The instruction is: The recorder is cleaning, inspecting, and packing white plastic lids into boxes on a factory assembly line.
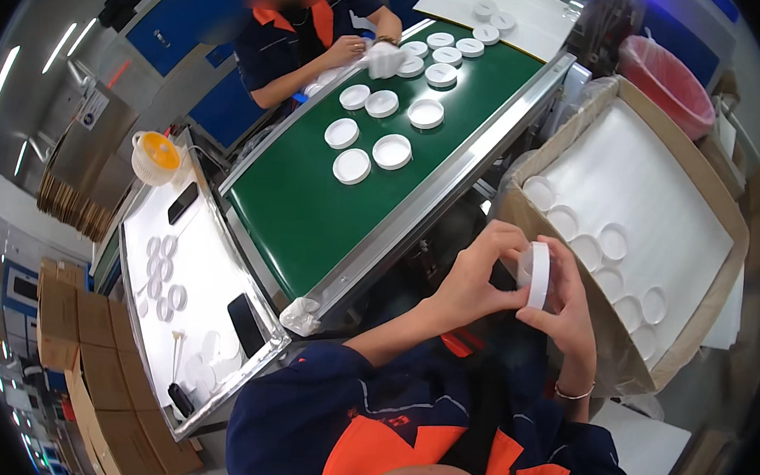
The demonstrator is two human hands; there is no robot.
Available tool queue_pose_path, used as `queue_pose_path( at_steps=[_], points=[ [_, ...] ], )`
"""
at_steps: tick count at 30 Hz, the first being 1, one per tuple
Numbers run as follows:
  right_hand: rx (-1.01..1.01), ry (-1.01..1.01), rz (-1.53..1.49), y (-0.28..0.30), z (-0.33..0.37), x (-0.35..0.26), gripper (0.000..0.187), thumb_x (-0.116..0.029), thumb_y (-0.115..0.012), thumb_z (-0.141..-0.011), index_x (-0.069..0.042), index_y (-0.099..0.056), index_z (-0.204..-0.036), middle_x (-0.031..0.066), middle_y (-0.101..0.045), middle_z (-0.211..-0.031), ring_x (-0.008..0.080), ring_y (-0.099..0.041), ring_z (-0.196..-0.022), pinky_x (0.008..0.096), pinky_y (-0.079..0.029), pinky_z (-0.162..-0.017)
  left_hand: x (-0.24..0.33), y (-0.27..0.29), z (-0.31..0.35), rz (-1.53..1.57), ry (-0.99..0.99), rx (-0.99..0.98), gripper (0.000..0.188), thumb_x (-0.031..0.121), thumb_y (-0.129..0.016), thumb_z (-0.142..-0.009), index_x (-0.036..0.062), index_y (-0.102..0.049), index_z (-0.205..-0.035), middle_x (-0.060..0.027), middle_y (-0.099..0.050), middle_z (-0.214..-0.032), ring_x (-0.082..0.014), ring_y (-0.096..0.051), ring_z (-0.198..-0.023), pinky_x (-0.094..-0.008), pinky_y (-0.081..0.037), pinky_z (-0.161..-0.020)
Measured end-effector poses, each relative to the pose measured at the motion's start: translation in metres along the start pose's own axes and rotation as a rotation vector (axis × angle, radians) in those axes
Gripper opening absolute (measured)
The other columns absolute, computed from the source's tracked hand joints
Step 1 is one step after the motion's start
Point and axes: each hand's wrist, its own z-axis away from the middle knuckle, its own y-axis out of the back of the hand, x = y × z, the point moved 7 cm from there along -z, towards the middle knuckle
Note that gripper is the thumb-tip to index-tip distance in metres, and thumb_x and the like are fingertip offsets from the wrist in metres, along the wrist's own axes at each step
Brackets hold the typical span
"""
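Note:
Between both hands, in front of my body, a white round lid (539,277) is held on edge, its rim facing me. My left hand (483,268) pinches it from the left, thumb and fingers closed around its edge. My right hand (569,310) grips the other side, with the thumb low on the rim and the fingers behind. Right beside my hands stands an open cardboard box (593,312) lined with plastic. In it, several clear-white round lids (612,241) lie on a white sheet (660,197).
A green conveyor belt (288,217) carries several white lids (392,152); a co-worker's gloved hand (383,60) is at its far side. On the left, a lit white table (204,264) holds clear rings (167,270) and dark phones (245,325). A pink bin (664,86) stands far right.

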Motion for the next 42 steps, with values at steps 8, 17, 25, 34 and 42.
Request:
queue_pose_path(
  at_steps=[8,17,25,34,42],
  points=[
    [0.097,0.018,0.260,0.007,-0.003,-0.016,0.088,-0.015,-0.085,-0.066,-0.007,-0.036,-0.139,0.0102,-0.048,-0.130,0.0214,-0.050,-0.119,0.0368,-0.043,-0.098,-0.002,0.005,-0.006,-0.164,-0.072,0.027,0.030,-0.005,-0.074,-0.066,0.0052,-0.057,-0.089,-0.0162,-0.059,-0.115,-0.0274,-0.061,-0.100,-0.0348,-0.050,-0.083],
    [1.249,0.690,1.465,0.221,-0.034,-0.271,0.035,-0.032,-0.061,-0.089,0.002,-0.068,-0.094,0.0099,-0.067,-0.076,0.0215,-0.065,-0.070,0.0352,-0.053,-0.064,-0.017,0.062,0.032,-0.052,0.094,0.332,0.012,0.013,-0.063,-0.090,0.0026,-0.059,-0.088,-0.0120,-0.061,-0.098,-0.0178,-0.059,-0.085,-0.0260,-0.047,-0.073],
    [0.496,0.147,1.857,0.344,-0.089,-0.115,0.044,-0.035,-0.062,-0.087,-0.002,-0.060,-0.116,0.0209,-0.054,-0.123,0.0361,-0.047,-0.117,0.0467,-0.040,-0.098,-0.017,0.165,0.140,-0.517,0.419,0.585,0.010,0.009,-0.057,-0.093,0.0009,-0.059,-0.098,-0.0050,-0.061,-0.085,-0.0111,-0.058,-0.077,-0.0240,-0.046,-0.065],
    [0.424,-0.775,1.600,0.374,0.082,0.072,0.075,-0.049,-0.061,-0.085,-0.011,-0.035,-0.144,0.0315,-0.040,-0.135,0.0470,-0.040,-0.123,0.0496,-0.037,-0.103,0.053,0.395,0.446,-1.547,1.159,0.767,0.023,0.015,-0.052,-0.091,0.0198,-0.065,-0.108,-0.0147,-0.068,-0.097,-0.0335,-0.064,-0.087,-0.0469,-0.049,-0.071],
    [0.542,-0.633,1.472,0.354,0.098,0.073,0.067,-0.042,-0.063,-0.084,-0.018,-0.039,-0.141,0.0300,-0.047,-0.117,0.0485,-0.047,-0.111,0.0484,-0.043,-0.095,0.035,0.382,0.363,-1.699,0.817,0.721,0.028,0.010,-0.059,-0.085,0.0109,-0.065,-0.113,-0.0168,-0.065,-0.106,-0.0339,-0.061,-0.099,-0.0466,-0.050,-0.080]
  ],
)
